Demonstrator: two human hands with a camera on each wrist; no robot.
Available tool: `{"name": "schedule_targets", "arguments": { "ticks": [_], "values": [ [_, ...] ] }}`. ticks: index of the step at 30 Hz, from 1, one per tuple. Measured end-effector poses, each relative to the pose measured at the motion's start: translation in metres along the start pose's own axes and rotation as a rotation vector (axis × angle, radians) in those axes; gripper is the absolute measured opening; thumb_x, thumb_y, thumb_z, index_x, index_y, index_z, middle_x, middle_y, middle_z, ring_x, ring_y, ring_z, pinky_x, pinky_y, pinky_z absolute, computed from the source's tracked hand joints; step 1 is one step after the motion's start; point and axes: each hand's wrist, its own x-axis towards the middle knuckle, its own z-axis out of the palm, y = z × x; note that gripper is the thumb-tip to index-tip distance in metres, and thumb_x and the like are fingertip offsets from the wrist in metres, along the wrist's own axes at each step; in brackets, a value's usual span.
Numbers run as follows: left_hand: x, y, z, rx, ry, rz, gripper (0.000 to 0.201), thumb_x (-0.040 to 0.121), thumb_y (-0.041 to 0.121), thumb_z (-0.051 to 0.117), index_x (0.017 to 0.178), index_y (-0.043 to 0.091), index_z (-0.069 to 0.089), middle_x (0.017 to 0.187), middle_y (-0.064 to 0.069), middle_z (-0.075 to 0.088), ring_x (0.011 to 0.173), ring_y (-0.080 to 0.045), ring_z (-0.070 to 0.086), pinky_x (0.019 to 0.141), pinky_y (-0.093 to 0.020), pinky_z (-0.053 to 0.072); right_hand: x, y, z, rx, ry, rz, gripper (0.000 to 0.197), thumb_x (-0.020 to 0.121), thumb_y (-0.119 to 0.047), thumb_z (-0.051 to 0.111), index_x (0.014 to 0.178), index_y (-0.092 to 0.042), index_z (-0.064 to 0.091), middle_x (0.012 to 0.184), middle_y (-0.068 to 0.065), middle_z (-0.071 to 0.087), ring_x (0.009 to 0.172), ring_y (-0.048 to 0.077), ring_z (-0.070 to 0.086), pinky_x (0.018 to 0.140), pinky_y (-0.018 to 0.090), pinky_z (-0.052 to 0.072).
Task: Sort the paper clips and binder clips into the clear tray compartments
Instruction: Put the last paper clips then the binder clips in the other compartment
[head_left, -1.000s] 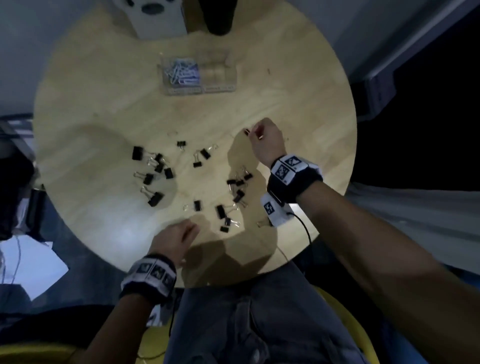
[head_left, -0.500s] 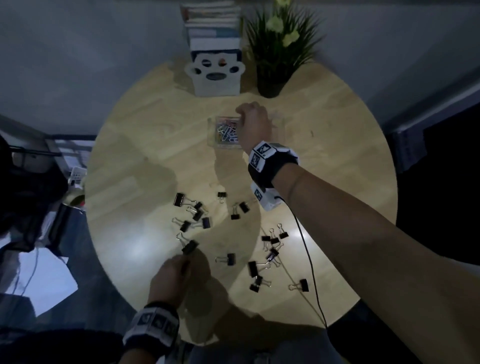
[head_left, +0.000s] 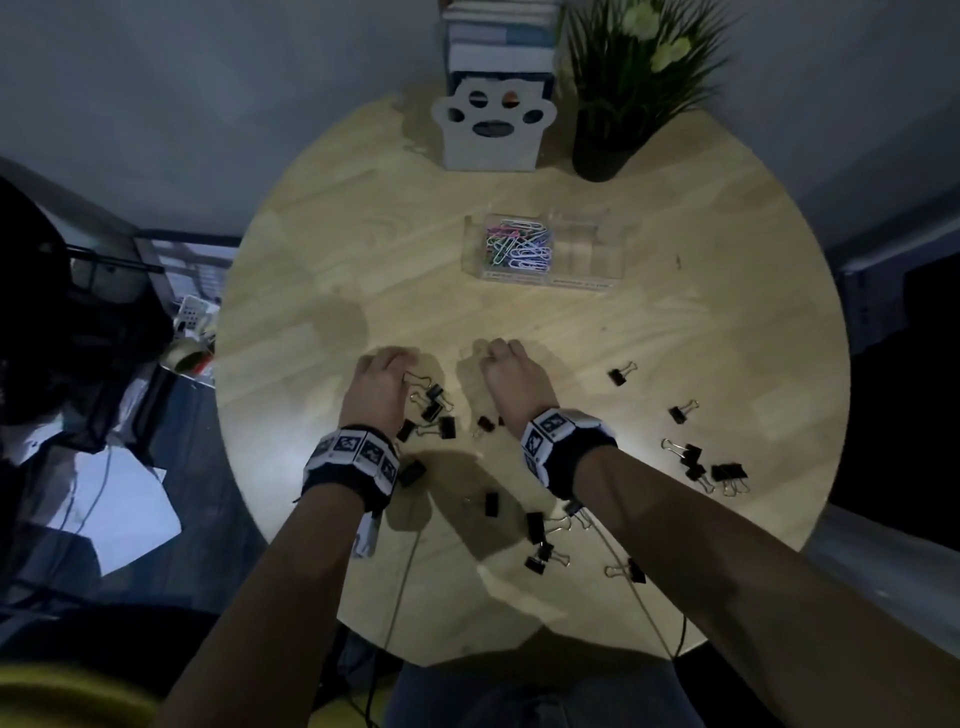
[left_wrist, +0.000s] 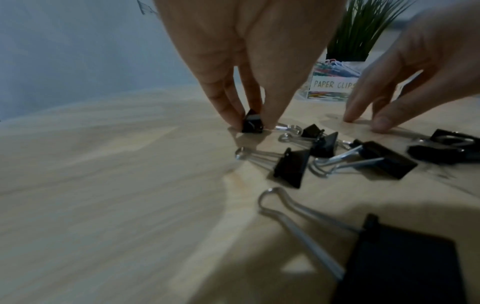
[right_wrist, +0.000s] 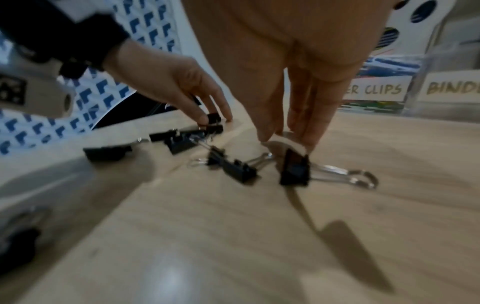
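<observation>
Clear tray (head_left: 540, 278) sits at the far middle of the round surface (head_left: 332, 249), in front of a potted plant (head_left: 618, 83) and a paw-shaped holder (head_left: 491, 127). Its left compartment, labelled PAPER CLIPS, holds a heap of coloured paper clips (head_left: 519, 244); none seen loose on the wood, so that half looks finished. The compartment labelled BINDE… appears empty, and the black binder clips (head_left: 696, 462) lie scattered across the near half in several clusters, so by my judgement nearly all of that sorting remains. Left hand (head_left: 379, 387) is down on the surface, thumb and fingertips (left_wrist: 230, 119) pinching a small binder clip (left_wrist: 252, 124) that rests on the wood. Right hand (head_left: 514, 376) is just beside it, fingers (right_wrist: 310, 139) pointed down, touching the top of another binder clip (right_wrist: 296, 170); no closed grip on it yet.
</observation>
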Motion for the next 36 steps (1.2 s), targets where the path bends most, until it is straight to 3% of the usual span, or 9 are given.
{"name": "schedule_targets", "arguments": {
  "ticks": [5,12,15,17,19,24,29,33,36],
  "values": [
    [-0.005,-0.005,0.000,-0.023,0.011,-0.078,0.037,0.087,0.007,0.056,0.124,0.006,0.053,0.121,-0.019,0.052,0.113,-0.036,0.041,0.099,-0.041,0.037,-0.004,0.016,0.005,0.034,0.062,0.019,0.023,0.093,-0.005,0.047,0.112,0.000,0.059,0.126,0.016,0.050,0.121,0.032,0.040,0.095,0.038,0.047],
    [-0.023,0.004,0.004,-0.085,0.089,-0.085,0.016,0.093,0.009,0.046,0.103,-0.001,0.054,0.095,-0.023,0.060,0.095,-0.036,0.051,0.077,-0.042,0.042,-0.032,0.008,0.030,0.010,-0.055,-0.258,0.045,0.090,-0.036,0.054,0.129,-0.014,0.052,0.130,0.008,0.049,0.124,0.028,0.040,0.103,0.039,0.029],
    [-0.027,0.010,0.007,-0.159,0.073,-0.110,0.018,0.095,0.008,0.039,0.109,0.001,0.048,0.093,-0.024,0.061,0.095,-0.037,0.051,0.073,-0.042,0.044,-0.039,0.002,0.034,-0.172,0.009,-0.312,0.029,0.075,-0.040,0.070,0.095,-0.020,0.073,0.103,0.002,0.067,0.096,0.023,0.062,0.088,0.031,0.030],
    [-0.031,0.013,0.010,-0.175,0.045,-0.092,0.018,0.094,0.013,0.041,0.109,0.004,0.047,0.094,-0.019,0.062,0.097,-0.034,0.050,0.074,-0.040,0.045,-0.046,0.003,0.039,-0.196,0.013,-0.327,0.031,0.079,-0.049,0.056,0.087,-0.024,0.073,0.090,-0.004,0.069,0.083,0.019,0.065,0.081,0.029,0.035],
    [-0.032,0.017,0.012,-0.174,0.020,-0.111,0.022,0.090,0.023,0.051,0.106,0.008,0.048,0.095,-0.014,0.061,0.098,-0.031,0.050,0.075,-0.038,0.043,-0.056,0.002,0.045,-0.175,0.005,-0.370,0.044,0.083,-0.052,0.046,0.105,-0.020,0.067,0.097,0.000,0.067,0.090,0.021,0.062,0.080,0.033,0.046],
    [-0.029,0.027,0.013,-0.131,-0.020,-0.203,0.049,0.078,0.043,0.067,0.107,0.010,0.045,0.100,-0.013,0.060,0.102,-0.030,0.051,0.078,-0.040,0.048,-0.080,-0.007,0.058,-0.179,-0.193,-0.478,0.044,0.089,-0.018,0.051,0.131,-0.005,0.045,0.146,0.017,0.034,0.125,0.038,0.042,0.105,0.048,0.039],
    [-0.018,0.026,0.016,-0.105,-0.038,-0.255,0.035,0.083,0.041,0.061,0.106,0.016,0.054,0.107,-0.011,0.063,0.100,-0.029,0.057,0.076,-0.037,0.049,-0.088,-0.009,0.074,-0.060,-0.049,-0.450,0.022,0.075,-0.008,0.059,0.095,-0.005,0.069,0.113,0.017,0.065,0.094,0.034,0.065,0.070,0.035,0.061],
    [-0.015,0.026,0.020,-0.125,-0.046,-0.243,0.019,0.088,0.026,0.057,0.101,0.013,0.058,0.106,-0.010,0.064,0.101,-0.029,0.056,0.078,-0.038,0.049,-0.085,-0.006,0.071,0.165,-0.105,-0.284,0.042,0.089,-0.009,0.052,0.129,-0.001,0.045,0.139,0.020,0.036,0.126,0.036,0.038,0.095,0.043,0.048],
    [-0.018,0.024,0.023,-0.120,-0.047,-0.210,0.020,0.089,0.023,0.056,0.101,0.008,0.057,0.109,-0.013,0.060,0.104,-0.030,0.052,0.082,-0.040,0.046,-0.082,0.002,0.066,0.332,0.029,-0.126,0.030,0.083,-0.009,0.059,0.112,-0.002,0.054,0.129,0.017,0.042,0.115,0.032,0.048,0.085,0.035,0.049]
  ]
}}
